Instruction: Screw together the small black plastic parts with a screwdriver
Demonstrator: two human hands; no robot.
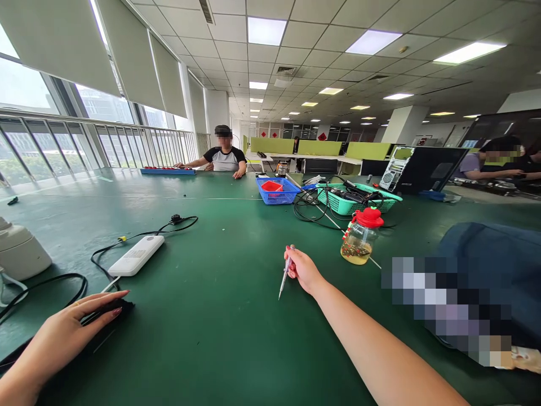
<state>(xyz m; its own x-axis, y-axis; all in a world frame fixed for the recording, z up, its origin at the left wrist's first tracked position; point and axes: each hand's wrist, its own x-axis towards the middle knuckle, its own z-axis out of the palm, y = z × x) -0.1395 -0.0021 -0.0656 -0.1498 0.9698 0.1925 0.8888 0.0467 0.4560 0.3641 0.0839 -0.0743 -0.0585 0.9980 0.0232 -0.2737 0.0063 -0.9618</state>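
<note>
My right hand (302, 269) is closed on a slim silver precision screwdriver (284, 277) above the middle of the green table. The tool's thin tip points down and slightly left. At the lower left, my left hand (71, 332) grips a black, flat pouch-like item (103, 332), with the fingers over its top and the thumb along its near side. Part of that item is hidden under the hand. Just beyond it lies a white power strip (137, 255) with its cord.
A glass bottle with a red lid (360, 239) stands right of my right hand. Farther back are a blue basket (276, 197) and a green basket of cables (338, 207). Dark blue fabric (486, 259) covers the right side. Across the table sits a person (224, 152).
</note>
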